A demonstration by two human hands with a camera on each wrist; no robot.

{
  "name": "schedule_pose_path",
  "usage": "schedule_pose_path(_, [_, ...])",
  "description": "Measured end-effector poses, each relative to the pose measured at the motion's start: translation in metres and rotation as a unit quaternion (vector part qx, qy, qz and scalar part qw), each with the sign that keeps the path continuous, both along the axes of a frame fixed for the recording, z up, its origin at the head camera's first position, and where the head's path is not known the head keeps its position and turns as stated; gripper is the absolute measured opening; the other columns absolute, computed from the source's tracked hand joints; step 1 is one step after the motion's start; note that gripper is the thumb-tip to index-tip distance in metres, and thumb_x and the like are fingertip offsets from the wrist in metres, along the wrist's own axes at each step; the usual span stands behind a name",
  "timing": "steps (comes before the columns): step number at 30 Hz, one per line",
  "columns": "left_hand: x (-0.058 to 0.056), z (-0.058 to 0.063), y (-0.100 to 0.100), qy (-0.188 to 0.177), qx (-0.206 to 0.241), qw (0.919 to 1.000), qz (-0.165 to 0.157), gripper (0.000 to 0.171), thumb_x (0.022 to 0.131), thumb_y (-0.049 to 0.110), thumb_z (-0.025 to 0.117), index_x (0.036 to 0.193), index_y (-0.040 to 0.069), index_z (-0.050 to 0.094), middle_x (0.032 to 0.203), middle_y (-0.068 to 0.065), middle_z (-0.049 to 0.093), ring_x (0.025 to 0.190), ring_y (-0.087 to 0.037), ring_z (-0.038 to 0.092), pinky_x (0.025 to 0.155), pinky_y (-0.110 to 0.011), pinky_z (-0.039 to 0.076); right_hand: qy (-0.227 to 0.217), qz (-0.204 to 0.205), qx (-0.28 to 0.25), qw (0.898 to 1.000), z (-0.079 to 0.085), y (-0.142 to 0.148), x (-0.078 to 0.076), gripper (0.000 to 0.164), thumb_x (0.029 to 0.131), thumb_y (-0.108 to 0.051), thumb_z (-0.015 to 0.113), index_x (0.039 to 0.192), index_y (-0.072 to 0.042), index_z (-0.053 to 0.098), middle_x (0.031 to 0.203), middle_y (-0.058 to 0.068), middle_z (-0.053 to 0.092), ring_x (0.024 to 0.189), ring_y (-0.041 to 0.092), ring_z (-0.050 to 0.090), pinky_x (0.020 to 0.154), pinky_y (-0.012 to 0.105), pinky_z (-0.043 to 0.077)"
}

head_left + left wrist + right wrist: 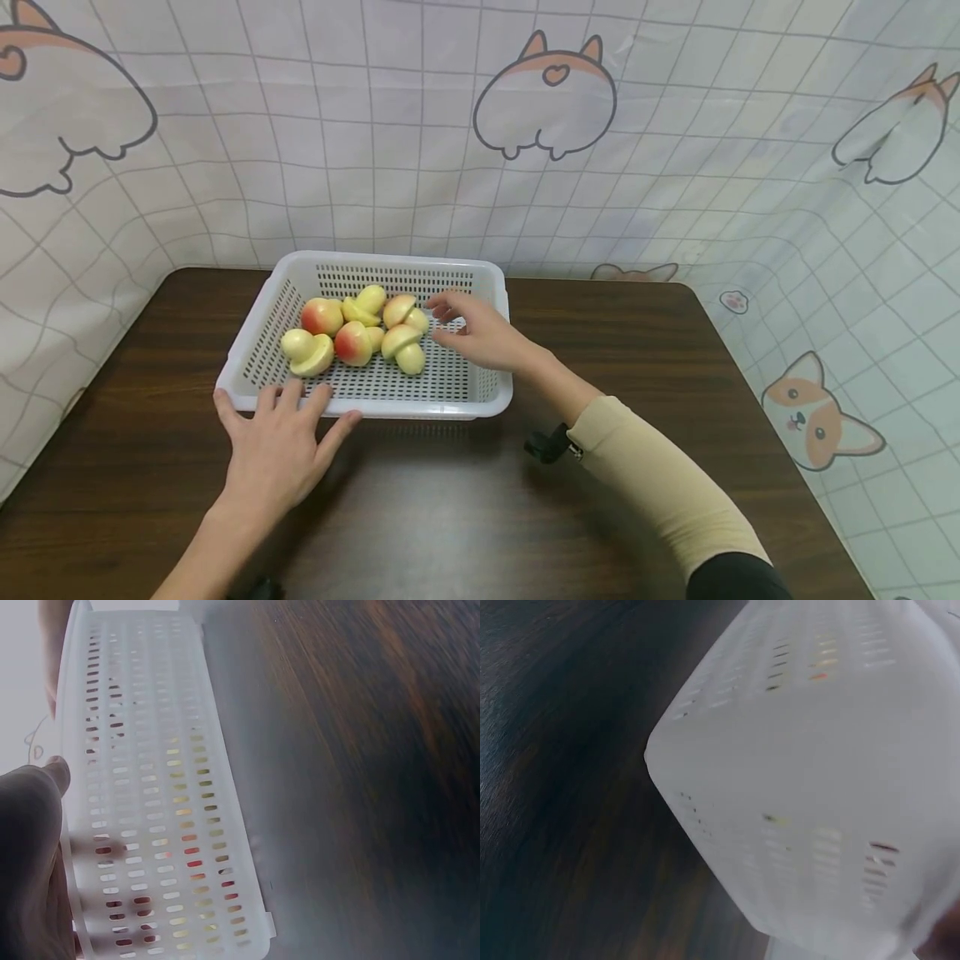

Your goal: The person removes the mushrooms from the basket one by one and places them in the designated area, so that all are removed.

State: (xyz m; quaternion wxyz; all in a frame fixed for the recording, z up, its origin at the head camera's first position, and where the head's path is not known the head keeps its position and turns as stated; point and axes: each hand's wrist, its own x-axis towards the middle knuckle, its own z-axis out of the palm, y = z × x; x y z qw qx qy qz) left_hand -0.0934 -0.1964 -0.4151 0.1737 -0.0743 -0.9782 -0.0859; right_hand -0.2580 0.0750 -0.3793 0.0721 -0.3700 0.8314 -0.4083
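A white plastic basket (442, 408) with slotted walls stands on the table. Grouped in its left and middle part lie several mushroom-shaped pieces (353, 344), yellow with red-blushed caps. My left hand (273, 446) rests with spread fingers on the near rim at the left; in the left wrist view its thumb (57, 774) lies against the rim. Over the right part of the basket, my right hand (483, 333) has loosely bent fingers and nothing between them. Its fingertips are close to the rightmost mushrooms (410, 358). The right wrist view shows mostly the basket's outer corner (780, 750).
The dark wooden table (420, 500) extends in front of the basket and to both sides. A white gridded curtain (360, 167) with cartoon dogs hangs close behind the basket and along the sides. A black wrist device (551, 444) sits under the right forearm.
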Motion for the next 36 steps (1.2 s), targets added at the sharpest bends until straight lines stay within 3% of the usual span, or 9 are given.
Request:
schedule_pose_path(4, [0.0, 0.0, 0.0, -0.007, -0.001, 1.0, 0.003, 0.06, 0.1, 0.061, 0.053, 0.129, 0.01, 0.061, 0.122, -0.026, 0.056, 0.117, -0.05, 0.05, 0.099, -0.087, -0.003, 0.007, 0.012, 0.022, 1.0, -0.003, -0.01, -0.003, 0.043, 0.1, -0.014, 0.066, 0.137, 0.002, 0.055, 0.134, 0.019, 0.06, 0.119, 0.034, 0.06, 0.087, 0.034, 0.054])
schedule_pose_path(9, [0.0, -0.001, 0.0, -0.004, 0.005, 1.0, -0.002, 0.059, 0.099, 0.06, 0.055, 0.128, 0.009, 0.061, 0.118, -0.026, 0.057, 0.115, -0.05, 0.05, 0.098, -0.088, -0.003, 0.007, 0.02, 0.051, 0.998, -0.005, -0.018, -0.005, 0.045, 0.099, -0.015, 0.067, 0.139, 0.001, 0.054, 0.138, 0.017, 0.058, 0.12, 0.033, 0.06, 0.089, 0.032, 0.053])
schedule_pose_path(19, [-0.001, -0.001, -0.002, -0.001, 0.012, 0.9999, -0.01, 0.056, 0.099, 0.058, 0.057, 0.126, 0.008, 0.06, 0.117, -0.026, 0.057, 0.114, -0.051, 0.05, 0.098, -0.088, -0.004, -0.008, 0.036, 0.079, 0.996, -0.013, -0.035, -0.011, 0.046, 0.098, -0.015, 0.066, 0.14, -0.002, 0.053, 0.143, 0.013, 0.056, 0.125, 0.03, 0.057, 0.102, 0.042, 0.048])
schedule_pose_path(25, [-0.001, 0.0, -0.001, 0.005, 0.02, 0.9997, -0.014, 0.055, 0.099, 0.057, 0.058, 0.125, 0.008, 0.06, 0.116, -0.025, 0.057, 0.113, -0.05, 0.05, 0.097, -0.088, -0.004, 0.014, 0.033, 0.113, 0.993, -0.014, -0.039, -0.012, 0.05, 0.098, -0.018, 0.068, 0.144, -0.005, 0.052, 0.145, 0.008, 0.055, 0.131, 0.026, 0.053, 0.108, 0.037, 0.042])
schedule_pose_path(36, [-0.001, -0.002, -0.001, 0.02, 0.024, 0.9994, -0.017, 0.053, 0.099, 0.056, 0.059, 0.122, 0.009, 0.061, 0.111, -0.024, 0.057, 0.112, -0.049, 0.05, 0.098, -0.088, -0.003, 0.047, 0.054, 0.179, 0.981, -0.018, -0.044, -0.015, 0.049, 0.099, -0.022, 0.065, 0.146, -0.011, 0.056, 0.149, 0.008, 0.052, 0.138, 0.023, 0.048, 0.112, 0.039, 0.038])
